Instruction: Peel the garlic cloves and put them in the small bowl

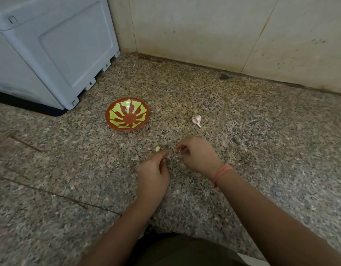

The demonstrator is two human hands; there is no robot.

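1. The stone floor [242,150] was hard, flat and speckled, and everything lay on it.
2. A big grey box [50,50] stood at the back on the left, well apart from the garlic.
3. The small bowl [126,114] sat on the floor, ahead of the hands and a bit to the left. No garlic showed inside it.
4. The left hand [153,169] had its fingers curled, with the thumb and first finger close together at the tips. I could not tell if it held anything.
5. The right hand [198,156] was curled too, and its fingertips pinched a small pale bit [178,149]. I could not tell if that was a clove or just skin. A pink string [222,172] went round that wrist.
6. The garlic bulb [196,120] lay on the floor to the right of the bowl, past the right hand, with nothing touching it. It looked light, with dry, papery skin that would likely tear easily. I think it was best held by its round body, so that cloves could be pulled off near the stalk.
7. The loose clove [157,148] lay just beside the left fingertips. It looked tiny, light and firm, and was probably slippery once bare. I think it needed a pinch on its sides, with a nail picking the skin at one end.
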